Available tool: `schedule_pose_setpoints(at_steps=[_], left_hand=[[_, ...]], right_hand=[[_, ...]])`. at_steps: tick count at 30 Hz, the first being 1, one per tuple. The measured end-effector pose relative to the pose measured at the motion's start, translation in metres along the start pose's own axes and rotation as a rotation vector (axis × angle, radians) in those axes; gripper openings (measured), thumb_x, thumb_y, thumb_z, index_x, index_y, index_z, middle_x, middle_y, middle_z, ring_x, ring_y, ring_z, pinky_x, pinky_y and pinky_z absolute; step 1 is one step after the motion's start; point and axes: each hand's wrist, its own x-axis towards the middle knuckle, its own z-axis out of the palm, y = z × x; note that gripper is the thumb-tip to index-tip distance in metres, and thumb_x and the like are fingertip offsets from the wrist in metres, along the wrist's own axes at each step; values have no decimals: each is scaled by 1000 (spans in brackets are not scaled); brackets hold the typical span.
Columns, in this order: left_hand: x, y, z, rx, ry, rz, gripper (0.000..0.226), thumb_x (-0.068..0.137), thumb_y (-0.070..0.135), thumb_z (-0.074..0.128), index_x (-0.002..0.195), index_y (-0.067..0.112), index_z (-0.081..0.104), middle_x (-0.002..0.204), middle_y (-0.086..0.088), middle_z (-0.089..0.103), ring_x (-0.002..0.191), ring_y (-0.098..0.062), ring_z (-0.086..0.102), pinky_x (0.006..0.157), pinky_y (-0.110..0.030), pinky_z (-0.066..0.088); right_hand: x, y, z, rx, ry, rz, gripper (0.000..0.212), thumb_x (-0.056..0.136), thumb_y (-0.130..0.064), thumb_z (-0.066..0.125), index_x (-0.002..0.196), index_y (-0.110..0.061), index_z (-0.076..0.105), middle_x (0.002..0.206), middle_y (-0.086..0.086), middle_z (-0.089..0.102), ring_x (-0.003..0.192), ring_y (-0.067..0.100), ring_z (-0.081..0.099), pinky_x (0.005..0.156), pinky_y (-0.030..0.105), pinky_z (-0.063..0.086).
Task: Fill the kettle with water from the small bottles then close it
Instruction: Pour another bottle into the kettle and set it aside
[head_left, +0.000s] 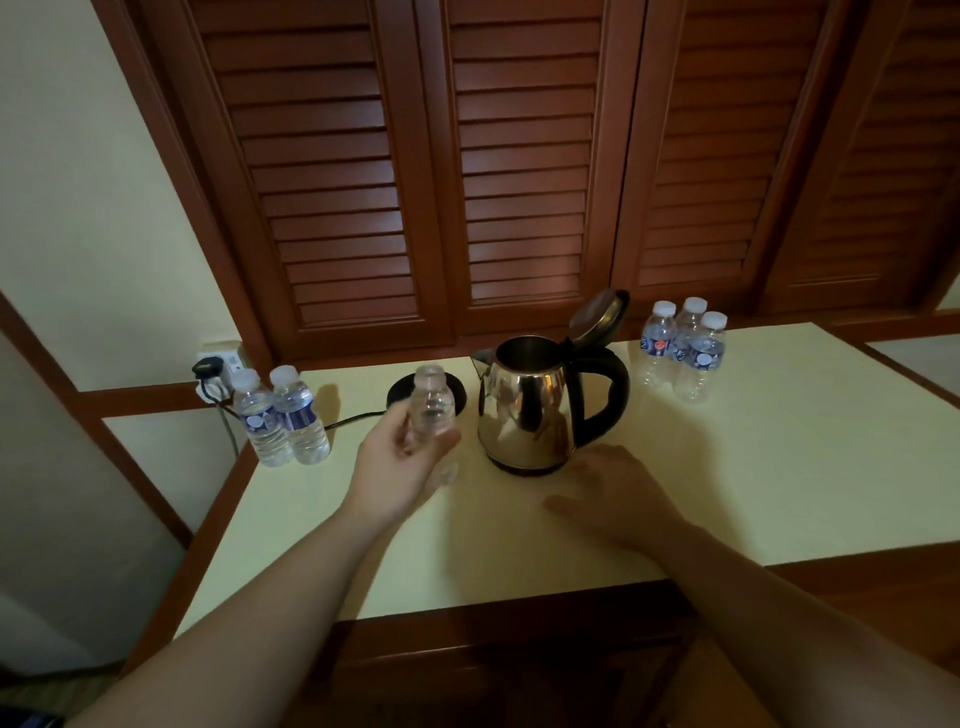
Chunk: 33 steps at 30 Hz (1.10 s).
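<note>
Left hand (397, 457) fingers (447, 439) wrap an uncapped, seemingly empty bottle (431, 402), upright, just left of the kettle (527, 405). Right hand (615, 488) lies flat on the table (779, 467), fingers loosely spread, holding nothing. Kettle sits off its base (402, 389), lid (597, 314) hinged open. Judgement: park the empty clear of the spout, fetch a full one. Count: two capped full bottles (283, 415) left, three capped bottles (683, 353) right, apparently empty; one kettle.
</note>
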Motion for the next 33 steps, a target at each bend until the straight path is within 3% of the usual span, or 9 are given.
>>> schedule_pose_setpoints(at_steps=[2, 4, 8, 14, 18, 22, 25, 29, 33], left_hand=[[17, 9, -3, 37, 8, 35, 30, 90, 28, 79, 118, 29, 67, 104, 14, 75, 95, -6, 71, 82, -22, 52], [33, 15, -7, 100, 0, 62, 35, 89, 28, 80, 122, 29, 67, 106, 18, 75, 96, -3, 70, 80, -17, 51], [62, 28, -14, 247, -52, 93, 45, 87, 38, 82, 128, 33, 64, 113, 22, 72, 100, 9, 66, 79, -7, 47], [100, 37, -23, 470, -149, 131, 52, 80, 49, 85, 127, 39, 66, 115, 19, 73, 107, -1, 67, 93, -28, 51], [114, 41, -24, 570, -249, 134, 52, 79, 45, 86, 127, 41, 66, 108, 20, 72, 98, -3, 67, 87, -32, 53], [124, 49, -26, 766, -330, 244, 58, 77, 49, 86, 131, 42, 66, 113, 21, 69, 107, -6, 62, 99, -37, 49], [133, 56, -31, 829, -356, 256, 62, 78, 49, 86, 135, 40, 64, 102, 23, 59, 107, -10, 59, 98, -33, 45], [147, 57, -40, 900, -383, 269, 65, 75, 62, 82, 134, 52, 59, 106, 11, 63, 107, -15, 59, 98, -40, 49], [157, 63, -49, 954, -416, 234, 63, 65, 81, 70, 124, 72, 50, 106, 12, 60, 106, -14, 58, 96, -44, 51]], right_hand=[[-5, 10, -4, -65, -28, 6, 92, 73, -85, 62, 147, -34, 47, 152, -5, 46, 140, 17, 37, 112, 34, 35], [-10, 16, -4, -139, -116, 9, 108, 73, -92, 52, 160, -33, 27, 169, -1, 23, 155, 21, 18, 125, 40, 18], [-11, 19, 3, -206, -186, -4, 114, 72, -100, 29, 164, -36, 8, 174, 0, -3, 159, 17, -6, 128, 47, -3], [-10, 24, 4, -207, -189, -25, 112, 75, -99, 27, 164, -36, 7, 173, -2, -6, 159, 16, -8, 128, 46, -5], [-9, 23, 4, -203, -177, -23, 111, 75, -98, 29, 165, -35, 11, 173, -2, -3, 159, 16, -6, 128, 44, -5], [-10, 24, 3, -197, -178, -24, 108, 78, -96, 32, 164, -35, 13, 174, -2, -2, 159, 15, -5, 128, 44, -5], [-9, 25, 4, -192, -168, -25, 107, 78, -96, 32, 164, -35, 14, 174, -2, -1, 159, 15, -4, 128, 44, -4], [-9, 25, 4, -181, -160, -32, 105, 79, -94, 35, 164, -35, 16, 174, -2, 1, 159, 16, -2, 128, 44, -3], [-8, 25, 5, -181, -151, -39, 106, 78, -95, 33, 164, -35, 16, 174, -1, 2, 159, 16, -2, 128, 45, -3]])
